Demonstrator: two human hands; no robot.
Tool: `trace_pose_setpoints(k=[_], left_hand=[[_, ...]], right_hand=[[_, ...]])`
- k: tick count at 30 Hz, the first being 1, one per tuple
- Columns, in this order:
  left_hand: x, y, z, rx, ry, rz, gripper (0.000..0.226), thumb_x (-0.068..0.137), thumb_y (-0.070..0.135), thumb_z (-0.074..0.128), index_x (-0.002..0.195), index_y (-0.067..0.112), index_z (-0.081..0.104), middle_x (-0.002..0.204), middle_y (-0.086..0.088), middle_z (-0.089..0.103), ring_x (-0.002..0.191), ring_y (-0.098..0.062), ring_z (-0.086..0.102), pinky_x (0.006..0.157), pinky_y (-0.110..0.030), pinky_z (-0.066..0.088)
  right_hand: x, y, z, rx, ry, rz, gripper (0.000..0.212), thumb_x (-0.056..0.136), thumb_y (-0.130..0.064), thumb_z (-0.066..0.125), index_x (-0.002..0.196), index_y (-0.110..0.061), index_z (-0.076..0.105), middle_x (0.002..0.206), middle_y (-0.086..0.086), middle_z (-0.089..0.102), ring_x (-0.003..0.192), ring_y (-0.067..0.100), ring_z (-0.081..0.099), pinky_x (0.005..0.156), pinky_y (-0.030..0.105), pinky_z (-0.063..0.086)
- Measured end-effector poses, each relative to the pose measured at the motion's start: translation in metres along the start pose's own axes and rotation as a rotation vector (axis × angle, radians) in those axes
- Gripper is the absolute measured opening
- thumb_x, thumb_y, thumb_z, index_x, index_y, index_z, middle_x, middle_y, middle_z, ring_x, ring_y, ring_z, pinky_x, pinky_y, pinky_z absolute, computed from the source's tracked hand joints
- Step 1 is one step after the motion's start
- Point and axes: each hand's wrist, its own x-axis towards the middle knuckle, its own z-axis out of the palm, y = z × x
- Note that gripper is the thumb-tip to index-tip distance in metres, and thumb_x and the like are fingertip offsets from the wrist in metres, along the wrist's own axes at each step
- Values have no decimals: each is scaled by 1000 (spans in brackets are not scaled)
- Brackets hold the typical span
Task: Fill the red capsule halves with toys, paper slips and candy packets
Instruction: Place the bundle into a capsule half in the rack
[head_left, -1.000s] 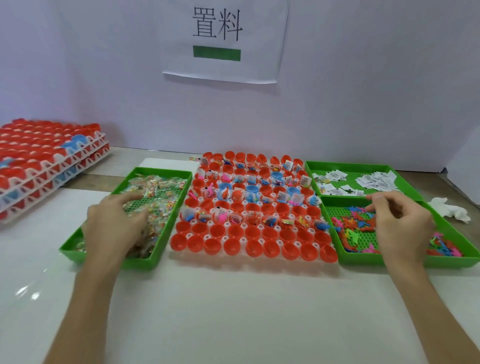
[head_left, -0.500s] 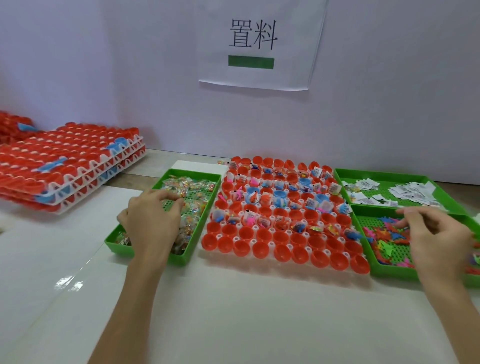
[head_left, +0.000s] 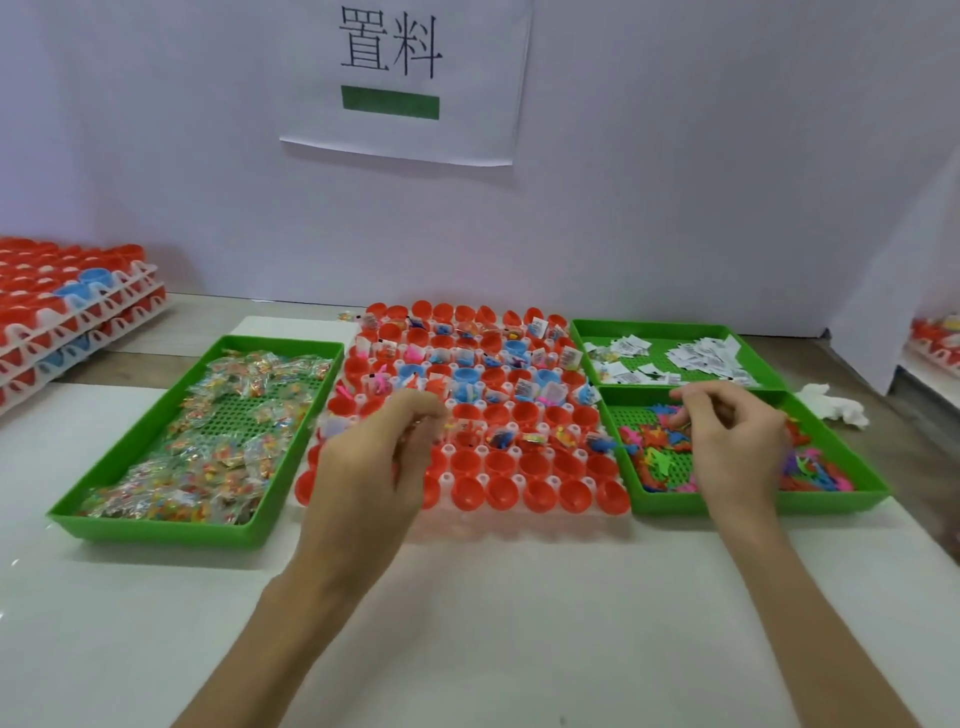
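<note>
Rows of red capsule halves (head_left: 540, 493) sit in a white holder tray in the middle of the table. The far rows hold toys and paper slips, while the two nearest rows show bare red cups. My left hand (head_left: 374, 467) hovers over the holder's left side, its fingers curled round what looks like a small candy packet. My right hand (head_left: 737, 441) is over the green toy tray (head_left: 753, 501), with its fingertips pinching among the small colourful toys (head_left: 654, 457). Candy packets (head_left: 208, 467) fill the green tray (head_left: 171, 530) on the left.
A green tray (head_left: 660, 328) of white paper slips (head_left: 701, 353) stands behind the toy tray. Stacked trays of red and blue capsules (head_left: 67, 312) sit at far left. A crumpled white tissue (head_left: 831, 405) lies at right. A white wall with a paper sign (head_left: 405, 78) backs the table.
My left hand has left the candy tray and moved right over the capsule holder. My right hand has stayed over the toy tray. The camera view has shifted.
</note>
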Motion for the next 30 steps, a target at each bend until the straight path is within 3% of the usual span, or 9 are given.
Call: trace_pose_setpoints(k=[4,7,9,11,13,19,23,26,30], left_hand=[[14,-46,-35,105,230,-261,5,96,16,64,98,14,68,73,6,67,59,-14,55,57,-19,46],[10,-73,-54,147,333,-438,12,97,20,62,108,19,69,72,31,64,57,-19,57,58,-36,51],[9,-73,-56,110,395,-470,22,98,18,62,121,21,64,94,36,67,61,-8,64,58,-25,53],[11,-60,-51,11,395,-434,32,98,16,64,126,29,57,122,12,68,64,3,67,58,-12,52],[12,-40,-37,-49,314,-341,38,94,13,67,123,36,55,125,3,66,72,3,70,63,-8,53],[-19,30,28,-241,-133,-25,38,91,8,70,122,22,54,98,9,68,87,-1,68,77,-11,55],[-46,48,50,-225,-437,165,22,95,23,60,117,25,56,94,4,75,78,-9,68,66,-22,55],[-52,46,56,-179,-533,296,16,90,17,68,106,20,65,90,4,75,74,-13,67,60,-25,55],[-50,45,59,-145,-548,358,17,81,16,74,98,19,72,86,7,73,72,-10,64,60,-20,51]], right_hand=[[0,-1,-1,-3,4,6,15,95,-13,60,88,-14,74,66,-2,68,64,18,67,57,28,52],[-3,-2,2,-2,-12,-3,15,93,-12,60,86,-14,74,65,-3,67,59,7,64,56,22,50],[-4,-3,4,-7,-21,-8,15,93,-12,61,85,-15,73,64,-5,66,58,3,62,55,19,48],[-4,-2,4,-6,-24,-5,15,93,-11,61,85,-15,73,64,-4,66,58,2,62,57,23,48],[-4,-2,4,2,-22,0,15,94,-11,61,85,-16,73,64,-4,66,59,2,62,58,23,49],[-5,-2,2,-14,-17,-5,16,94,-10,60,85,-15,73,63,-5,66,58,0,62,56,17,48],[-4,-7,1,-2,-34,20,19,94,-10,59,83,-20,71,64,-3,66,57,2,62,57,19,49],[3,-11,-3,61,-35,69,17,94,-12,61,83,-17,74,65,-2,67,61,10,62,59,29,52],[33,-14,6,-75,-181,40,15,92,-17,65,92,-30,73,86,-14,69,72,1,62,61,16,46]])
